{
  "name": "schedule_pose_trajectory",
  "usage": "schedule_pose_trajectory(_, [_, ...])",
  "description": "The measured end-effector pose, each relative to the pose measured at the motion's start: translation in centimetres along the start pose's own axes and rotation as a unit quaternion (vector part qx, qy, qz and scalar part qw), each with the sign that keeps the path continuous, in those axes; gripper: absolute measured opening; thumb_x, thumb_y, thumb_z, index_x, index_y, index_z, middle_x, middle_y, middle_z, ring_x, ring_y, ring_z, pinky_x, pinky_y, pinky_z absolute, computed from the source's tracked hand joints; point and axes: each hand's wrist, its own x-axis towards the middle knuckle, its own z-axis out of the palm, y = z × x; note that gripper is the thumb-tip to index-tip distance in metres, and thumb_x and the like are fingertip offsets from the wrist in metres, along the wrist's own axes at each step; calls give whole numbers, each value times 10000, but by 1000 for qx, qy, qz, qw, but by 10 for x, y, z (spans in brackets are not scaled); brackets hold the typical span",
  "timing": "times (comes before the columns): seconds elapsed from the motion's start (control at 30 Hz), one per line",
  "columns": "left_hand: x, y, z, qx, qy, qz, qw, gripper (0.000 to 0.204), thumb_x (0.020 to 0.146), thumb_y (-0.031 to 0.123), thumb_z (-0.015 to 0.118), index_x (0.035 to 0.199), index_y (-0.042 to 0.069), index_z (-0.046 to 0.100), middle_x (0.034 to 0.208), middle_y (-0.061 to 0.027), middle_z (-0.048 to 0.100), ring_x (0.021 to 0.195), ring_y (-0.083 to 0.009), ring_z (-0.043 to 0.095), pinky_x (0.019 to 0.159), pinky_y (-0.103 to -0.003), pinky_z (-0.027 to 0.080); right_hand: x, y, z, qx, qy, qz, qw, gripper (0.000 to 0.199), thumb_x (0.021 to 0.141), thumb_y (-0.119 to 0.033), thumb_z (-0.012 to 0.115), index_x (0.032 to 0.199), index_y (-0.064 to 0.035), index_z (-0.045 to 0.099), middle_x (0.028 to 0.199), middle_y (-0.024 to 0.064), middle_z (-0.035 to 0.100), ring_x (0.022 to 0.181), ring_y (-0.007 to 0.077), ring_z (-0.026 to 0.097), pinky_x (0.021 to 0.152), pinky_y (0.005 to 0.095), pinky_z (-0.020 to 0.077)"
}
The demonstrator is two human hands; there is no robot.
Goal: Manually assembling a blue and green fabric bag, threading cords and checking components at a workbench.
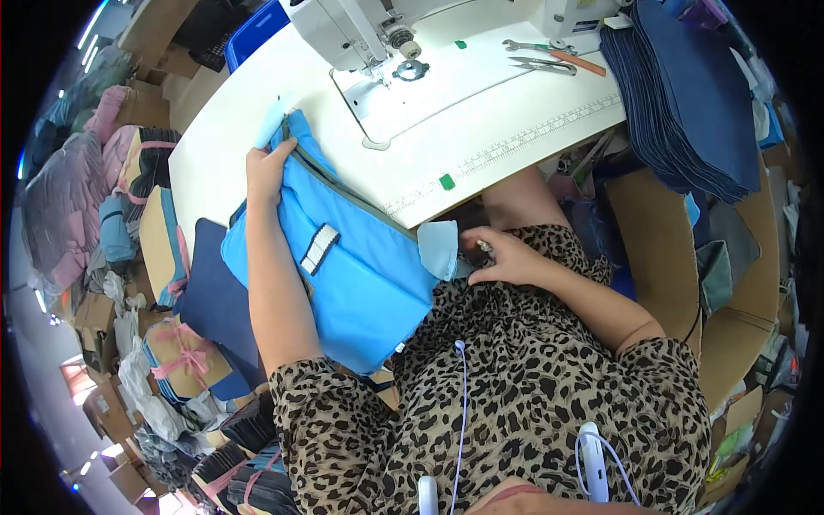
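Observation:
A bright blue sewn fabric piece [360, 266], perhaps a bag part, hangs over the table's front left edge and down toward my lap. A dark grey-green strip [348, 187] runs along its upper edge, and a small black-and-white patch [320, 249] sits on its face. My left hand [268, 176] pinches its top corner, beside a pale blue flap [271, 124]. At the other end hangs a pale blue-grey piece [439, 249]. Just right of that, my right hand [508, 259] is curled round a small dark and metallic object, mostly hidden by the fingers.
A white sewing machine [343, 34] stands at the back of the white table [223, 142]. Small scissors [545, 66] and a wrench [528, 46] lie right of it. Stacked dark blue panels [687, 103] hang over the right edge, above an open cardboard box [657, 249]. Fabric bundles [184, 356] crowd the left.

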Motion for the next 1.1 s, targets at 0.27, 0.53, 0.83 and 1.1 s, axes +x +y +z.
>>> schedule_pose_trajectory(0.27, [10, -19, -22, 42, 102, -1, 994, 496, 704, 151, 686, 1150, -34, 573, 1029, -140, 626, 900, -223, 604, 823, -307, 466, 23, -19, 22, 83, 127, -114, 982, 489, 740, -173, 742, 1132, -6, 503, 984, 135, 614, 863, 181, 597, 732, 301, 472])
schedule_pose_trajectory(0.53, [14, -18, -29, 97, 159, 4, 983, 488, 717, 135, 677, 1160, -36, 570, 1046, -147, 621, 925, -225, 597, 833, -316, 459, 42, -47, -21, 93, 239, -132, 957, 194, 787, -155, 691, 840, 13, 610, 656, 64, 571, 586, 88, 488, 526, 256, 397])
schedule_pose_trajectory(0.83, [13, -30, -43, 256, 230, 72, 936, 482, 698, 213, 685, 1062, -93, 602, 1034, -235, 618, 966, -314, 599, 832, -351, 464, 56, -76, -46, 76, 238, -126, 960, 161, 813, -80, 634, 924, 10, 559, 705, 28, 540, 655, 63, 477, 575, 222, 391])
schedule_pose_trajectory(1.1, [-77, 42, 16, 225, 189, 234, 927, 804, 699, 316, 747, 1291, -38, 332, 1311, -218, 347, 1205, -327, 387, 995, -416, 333, 66, -65, -49, 134, 227, -104, 959, 122, 826, -89, 617, 877, -8, 541, 698, -3, 531, 641, 38, 445, 544, 220, 385])
